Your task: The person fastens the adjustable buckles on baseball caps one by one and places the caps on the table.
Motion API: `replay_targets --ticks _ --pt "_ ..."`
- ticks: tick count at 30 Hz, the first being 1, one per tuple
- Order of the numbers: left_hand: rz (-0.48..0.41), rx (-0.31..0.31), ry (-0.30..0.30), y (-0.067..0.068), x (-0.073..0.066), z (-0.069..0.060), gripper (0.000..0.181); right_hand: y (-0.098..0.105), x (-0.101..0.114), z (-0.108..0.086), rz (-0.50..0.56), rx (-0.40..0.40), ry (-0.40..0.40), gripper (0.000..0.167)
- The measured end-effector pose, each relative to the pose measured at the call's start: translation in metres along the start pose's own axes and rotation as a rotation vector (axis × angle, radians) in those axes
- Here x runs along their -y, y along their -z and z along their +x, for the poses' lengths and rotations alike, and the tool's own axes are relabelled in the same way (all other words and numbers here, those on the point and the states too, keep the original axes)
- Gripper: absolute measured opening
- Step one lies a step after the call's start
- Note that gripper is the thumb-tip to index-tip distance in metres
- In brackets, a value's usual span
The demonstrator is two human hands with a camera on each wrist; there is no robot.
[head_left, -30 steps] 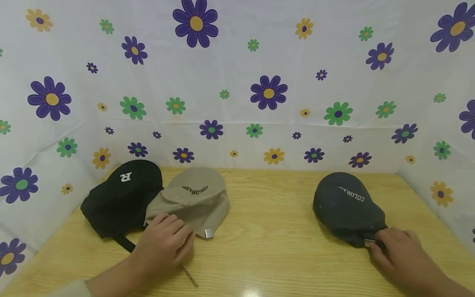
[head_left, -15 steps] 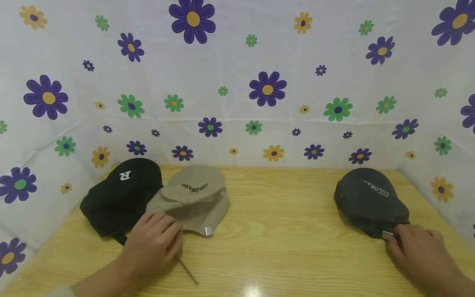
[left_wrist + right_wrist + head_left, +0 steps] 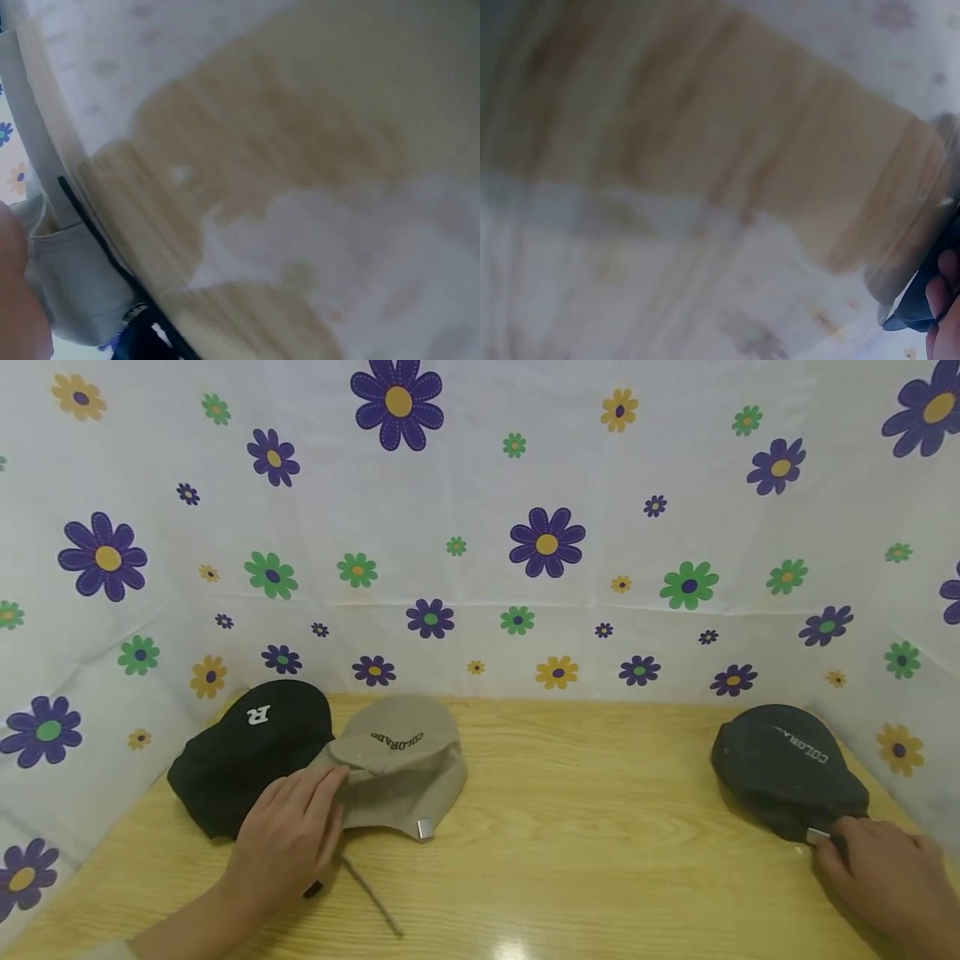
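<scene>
My right hand (image 3: 885,868) grips the near edge of the dark cap (image 3: 787,768), fingers and thumb closed just beside its metal buckle (image 3: 818,837). The cap is at the right end of the table (image 3: 592,810); I cannot tell whether its far side rests on the wood or hangs just above it. My left hand (image 3: 281,843) lies against the near left part of the beige cap (image 3: 408,789), its fingers fairly straight; whether the thumb pinches any fabric underneath is hidden from me.

To handle the dark cap well, I should hold this edge firmly but lightly, since the soft crown would likely fold if I pulled sharply, and keep it level. With the left, I would press gently, so the beige cap does not crumple or slide.

The black cap (image 3: 258,743) sits at the left, touching the beige one, so a careless push would probably shift both. A thin strap (image 3: 372,895) lies on the wood below my left fingers, and a short black end (image 3: 313,889) pokes out beside my palm; either could snag. On the right, the flowered cloth (image 3: 900,677) stands near the dark cap and limits room for any sideways move.
</scene>
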State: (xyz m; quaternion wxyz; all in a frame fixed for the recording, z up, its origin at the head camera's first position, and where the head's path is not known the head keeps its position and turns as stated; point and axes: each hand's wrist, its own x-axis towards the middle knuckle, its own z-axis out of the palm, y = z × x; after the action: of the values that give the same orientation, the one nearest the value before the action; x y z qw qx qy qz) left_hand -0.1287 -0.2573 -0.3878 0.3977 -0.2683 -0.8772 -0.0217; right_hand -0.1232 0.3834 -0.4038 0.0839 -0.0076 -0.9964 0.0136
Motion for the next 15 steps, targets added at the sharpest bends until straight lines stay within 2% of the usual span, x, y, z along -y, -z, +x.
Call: replay_targets --ticks 3,5,9,13,15 --pt "-0.004 0.088 -0.001 -0.002 0.004 -0.002 0.054 0.003 0.002 0.000 0.004 -0.033 -0.054 0.021" --pt "-0.001 0.104 -0.019 -0.003 0.006 -0.002 0.054 0.005 0.005 -0.001 0.016 -0.066 -0.081 0.021" --pt "-0.020 0.096 -0.059 -0.003 0.007 -0.001 0.030 0.007 0.011 -0.005 0.072 -0.147 -0.075 0.020" --pt "-0.041 0.062 -0.103 -0.005 0.005 0.000 0.029 0.007 0.017 -0.009 0.119 -0.190 -0.030 0.018" --pt "-0.038 0.042 -0.122 -0.006 0.004 0.000 0.041 0.006 0.020 -0.011 0.130 -0.183 -0.008 0.014"
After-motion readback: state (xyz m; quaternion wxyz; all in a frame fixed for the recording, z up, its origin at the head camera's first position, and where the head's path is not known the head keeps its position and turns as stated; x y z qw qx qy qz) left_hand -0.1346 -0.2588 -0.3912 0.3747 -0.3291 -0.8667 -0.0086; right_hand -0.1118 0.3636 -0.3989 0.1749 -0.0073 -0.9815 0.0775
